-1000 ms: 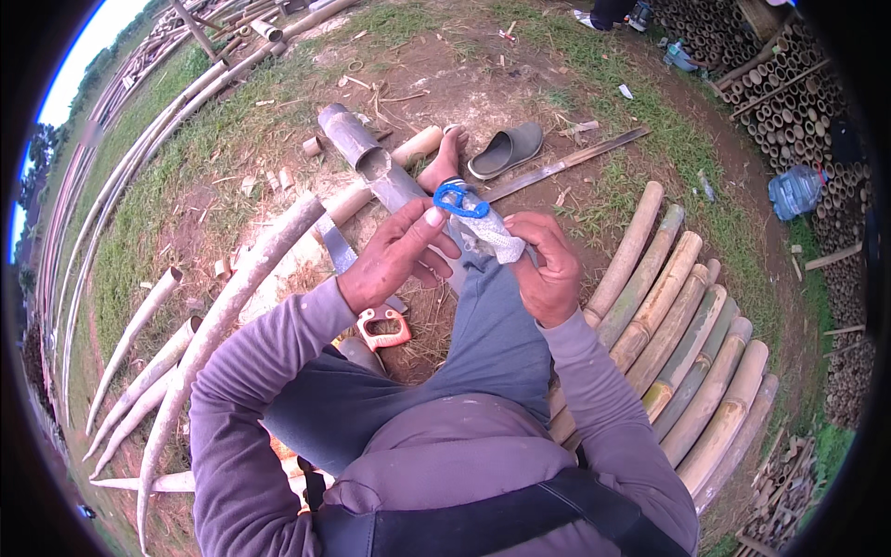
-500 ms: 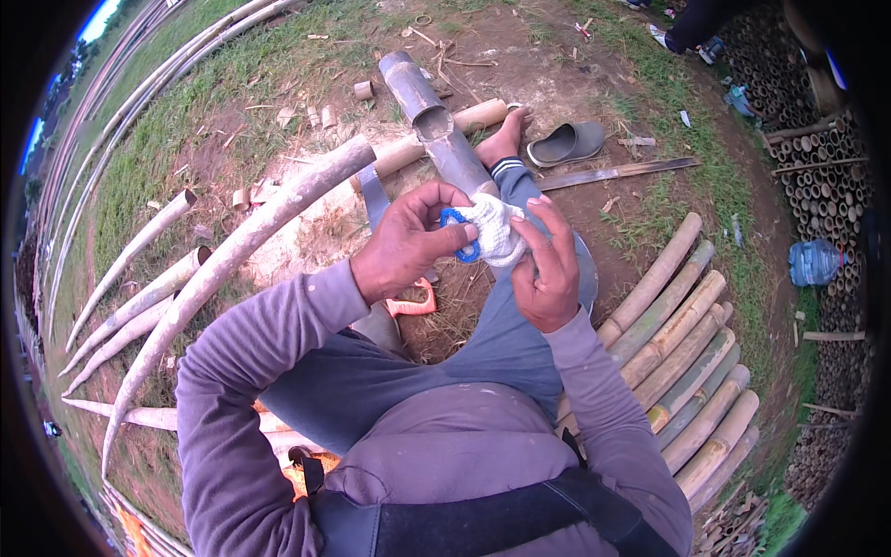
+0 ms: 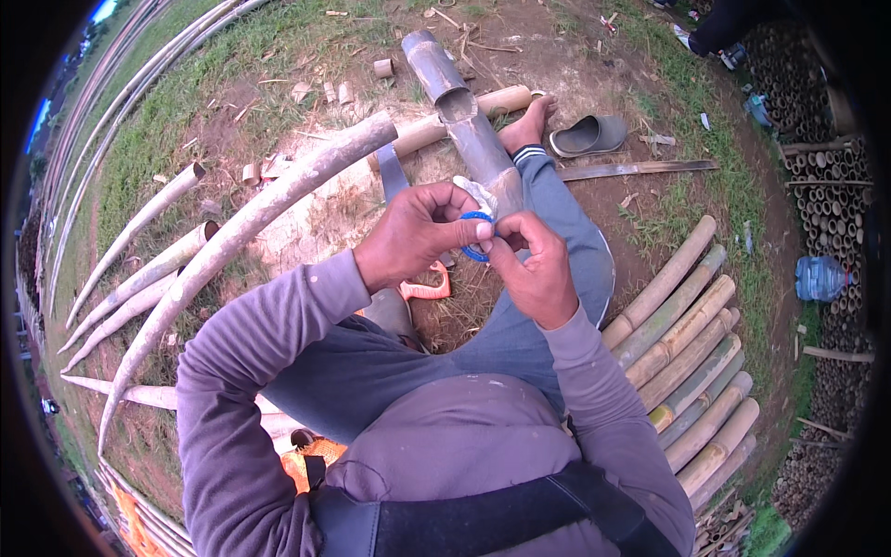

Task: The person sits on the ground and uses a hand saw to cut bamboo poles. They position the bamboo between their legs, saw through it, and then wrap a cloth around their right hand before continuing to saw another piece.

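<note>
1. White cloth with a blue rim (image 3: 476, 249) is up between the two hands, just right of the left fingertips and just left of the right ones. It looks knitted, and its white part pokes up past the left fingers.
2. Left hand (image 3: 415, 234) is pinched small, with the thumb and fingers holding the cloth by its blue rim.
3. Right hand (image 3: 538, 276) is curled small too. Its thumb and first finger hold the low right side of the rim. Its other fingers are bent in, and I cannot tell if they touch the cloth.
4. Just under the left hand is an orange saw handle (image 3: 429, 294). The grey saw blade (image 3: 392, 174) shows above that hand.
5. Left of the left hand, a long pale pole (image 3: 251, 232) leans up at a slant.
6. Past both hands lies a fat grey bamboo tube (image 3: 483, 153) with a notch cut in it.
7. Past the right hand are a bare foot (image 3: 527, 127) and, more to the right, a grey shoe (image 3: 594, 139).
8. Right of the right hand, bamboo poles (image 3: 682, 330) lie in a row. A blue water jug (image 3: 819, 278) is well apart, farther right.
</note>
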Tool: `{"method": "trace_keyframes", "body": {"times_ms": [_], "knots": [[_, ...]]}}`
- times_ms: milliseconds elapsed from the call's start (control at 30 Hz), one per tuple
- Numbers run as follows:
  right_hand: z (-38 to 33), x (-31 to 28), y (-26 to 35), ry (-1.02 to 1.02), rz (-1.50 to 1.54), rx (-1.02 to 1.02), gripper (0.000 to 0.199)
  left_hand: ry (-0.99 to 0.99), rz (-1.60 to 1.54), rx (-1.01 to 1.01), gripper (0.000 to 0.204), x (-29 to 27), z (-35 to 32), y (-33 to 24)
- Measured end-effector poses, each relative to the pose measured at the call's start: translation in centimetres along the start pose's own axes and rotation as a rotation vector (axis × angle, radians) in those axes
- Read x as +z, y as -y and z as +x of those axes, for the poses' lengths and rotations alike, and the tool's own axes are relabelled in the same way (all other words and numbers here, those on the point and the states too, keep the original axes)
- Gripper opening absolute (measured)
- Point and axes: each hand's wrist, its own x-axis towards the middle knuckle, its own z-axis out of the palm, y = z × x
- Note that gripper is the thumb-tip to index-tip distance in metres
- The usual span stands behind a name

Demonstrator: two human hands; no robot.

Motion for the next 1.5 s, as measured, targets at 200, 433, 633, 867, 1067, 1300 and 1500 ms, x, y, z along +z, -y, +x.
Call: {"method": "trace_keyframes", "body": {"times_ms": [200, 433, 633, 867, 1067, 1300, 1500], "knots": [[-0.6, 0.0, -3.2, -0.072, 0.030, 0.167, 0.010, -0.191, -0.324, -0.043, 0.026, 1.2, -0.9, -0.1], [0.6, 1.0, -2.0, -0.181, 0.925, 0.484, 0.010, -0.051, 0.113, -0.197, 0.033, -0.8, -1.5, -1.1], [0.1, 0.0, -2.2, 0.039, 1.437, 0.557, 0.006, -0.097, -0.083, -0.318, 0.024, 0.1, -0.9, 1.1], [-0.3, -2.3, -2.8, 0.155, 1.454, 0.554, 0.009, 0.058, -0.692, -0.058, 0.058, 2.5, -2.1, 2.9], [-0.8, -2.7, -3.8, 0.207, 1.196, 0.516, 0.012, 0.304, -0.852, -0.133, 0.062, 3.7, -2.6, 2.4], [-2.1, -5.8, -2.8, 0.558, 0.901, 0.488, 0.029, 0.119, -0.510, -0.151, 0.034, 1.6, -1.6, 3.7], [-4.1, -7.0, -3.6, 0.532, 0.982, 0.506, 0.032, 0.151, -0.558, -0.214, 0.027, 4.7, -1.8, 3.6]]}}
